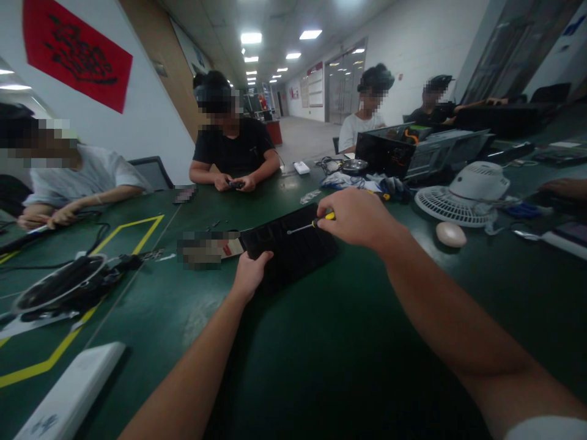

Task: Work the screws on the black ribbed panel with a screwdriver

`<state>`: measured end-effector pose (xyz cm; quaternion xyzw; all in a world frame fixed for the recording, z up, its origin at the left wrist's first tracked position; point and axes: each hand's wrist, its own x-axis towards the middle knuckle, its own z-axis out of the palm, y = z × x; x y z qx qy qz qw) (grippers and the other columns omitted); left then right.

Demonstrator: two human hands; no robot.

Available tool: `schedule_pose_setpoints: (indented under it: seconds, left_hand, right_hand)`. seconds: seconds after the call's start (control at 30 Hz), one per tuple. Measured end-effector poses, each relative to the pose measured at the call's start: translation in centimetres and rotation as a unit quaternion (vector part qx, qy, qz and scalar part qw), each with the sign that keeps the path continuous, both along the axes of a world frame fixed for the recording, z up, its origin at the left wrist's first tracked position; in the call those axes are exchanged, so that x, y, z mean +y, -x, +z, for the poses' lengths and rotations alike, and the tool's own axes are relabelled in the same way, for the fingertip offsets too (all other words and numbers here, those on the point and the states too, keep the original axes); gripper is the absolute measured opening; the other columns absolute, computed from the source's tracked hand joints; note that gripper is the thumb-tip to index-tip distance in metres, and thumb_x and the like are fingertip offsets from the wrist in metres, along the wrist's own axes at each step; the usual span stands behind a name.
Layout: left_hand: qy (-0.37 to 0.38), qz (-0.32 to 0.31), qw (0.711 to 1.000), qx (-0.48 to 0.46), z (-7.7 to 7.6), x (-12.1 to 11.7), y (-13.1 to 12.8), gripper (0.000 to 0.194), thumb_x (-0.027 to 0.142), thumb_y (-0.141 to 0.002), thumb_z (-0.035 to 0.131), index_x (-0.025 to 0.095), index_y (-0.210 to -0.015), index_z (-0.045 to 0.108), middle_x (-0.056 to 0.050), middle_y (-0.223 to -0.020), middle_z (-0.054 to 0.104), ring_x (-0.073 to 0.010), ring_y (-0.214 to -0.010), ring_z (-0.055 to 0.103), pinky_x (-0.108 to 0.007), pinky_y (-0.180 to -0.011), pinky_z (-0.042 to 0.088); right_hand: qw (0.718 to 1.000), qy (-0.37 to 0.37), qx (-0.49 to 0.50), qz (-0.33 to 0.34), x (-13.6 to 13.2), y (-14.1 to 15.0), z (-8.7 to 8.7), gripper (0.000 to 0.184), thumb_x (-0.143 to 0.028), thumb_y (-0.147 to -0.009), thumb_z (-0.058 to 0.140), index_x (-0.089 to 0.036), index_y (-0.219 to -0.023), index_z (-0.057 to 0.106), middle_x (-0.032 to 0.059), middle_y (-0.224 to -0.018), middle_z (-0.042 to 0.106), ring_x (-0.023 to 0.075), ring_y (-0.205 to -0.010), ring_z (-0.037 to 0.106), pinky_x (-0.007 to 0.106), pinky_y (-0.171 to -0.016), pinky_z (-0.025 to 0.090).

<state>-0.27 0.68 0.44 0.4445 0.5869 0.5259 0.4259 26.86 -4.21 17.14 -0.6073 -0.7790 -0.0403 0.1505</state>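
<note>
A flat black device (293, 247), like a laptop turned bottom up, lies on the dark green table (321, 342) in front of me. My left hand (250, 275) grips its near left corner, fingers closed on the edge. My right hand (355, 217) is closed round a screwdriver (312, 225) with a yellow and black handle. The shaft points left, and its tip sits over the device's top surface.
A white fan (463, 195) lies face down at the right, with a pale oval object (450, 234) beside it. An open black computer case (394, 153) stands behind. A black fan (59, 287) and cables lie at the left, a white box (68, 391) near me. Several people sit around the table.
</note>
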Motion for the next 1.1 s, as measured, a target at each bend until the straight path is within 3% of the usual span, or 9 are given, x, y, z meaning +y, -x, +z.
schedule_pose_setpoints:
  seconds: [0.33,0.53,0.73,0.9,1.1]
  left_hand:
    - [-0.005,0.005,1.000,0.017,0.3,-0.2,-0.1,0.039,0.041,-0.057,0.089,0.017,-0.086,0.077,-0.007,-0.082,0.080,-0.0266,-0.078,0.075,-0.036,-0.073,0.058]
    - [-0.008,-0.008,1.000,0.013,-0.1,0.1,0.0,0.040,0.042,-0.059,0.088,0.018,-0.089,0.078,-0.009,-0.089,0.082,-0.0286,-0.084,0.077,-0.038,-0.080,0.060]
    - [-0.009,-0.004,1.000,0.001,-0.1,0.2,-0.3,0.045,0.041,-0.056,0.089,0.018,-0.092,0.076,-0.007,-0.088,0.080,-0.0307,-0.089,0.077,-0.044,-0.090,0.062]
    - [-0.006,-0.019,1.000,-0.015,0.2,-0.1,-0.6,0.044,0.042,-0.056,0.089,0.018,-0.090,0.075,-0.007,-0.089,0.079,-0.0300,-0.087,0.076,-0.043,-0.088,0.062]
    - [-0.012,-0.021,1.000,-0.007,0.1,0.0,-0.6,0.040,0.042,-0.056,0.089,0.018,-0.085,0.074,-0.006,-0.084,0.075,-0.0276,-0.082,0.072,-0.039,-0.082,0.059]
  right_hand:
    - [0.999,0.042,-0.012,-0.010,-0.3,0.2,0.3,0.034,-0.036,-0.105,0.059,-0.027,-0.119,0.088,0.0157,-0.122,0.085,0.0418,-0.116,0.078,0.051,-0.091,0.058]
    - [0.997,0.069,-0.014,-0.012,-0.1,0.2,0.0,0.039,-0.038,-0.107,0.055,-0.027,-0.123,0.088,0.0170,-0.126,0.084,0.0425,-0.117,0.078,0.053,-0.092,0.059]
    - [0.999,0.044,-0.013,0.028,-0.1,-0.7,0.3,0.036,-0.041,-0.090,0.082,-0.026,-0.122,0.087,0.0129,-0.122,0.085,0.0384,-0.116,0.075,0.046,-0.091,0.057]
    - [1.000,-0.013,0.014,0.021,-0.5,-2.1,1.1,0.032,-0.030,-0.087,0.079,-0.026,-0.118,0.088,0.0089,-0.118,0.085,0.0328,-0.107,0.075,0.042,-0.091,0.054]
    - [1.000,-0.009,0.008,-0.009,0.0,-2.5,1.0,0.028,-0.039,-0.088,0.079,-0.026,-0.109,0.091,0.0108,-0.111,0.086,0.0369,-0.108,0.076,0.045,-0.087,0.055]
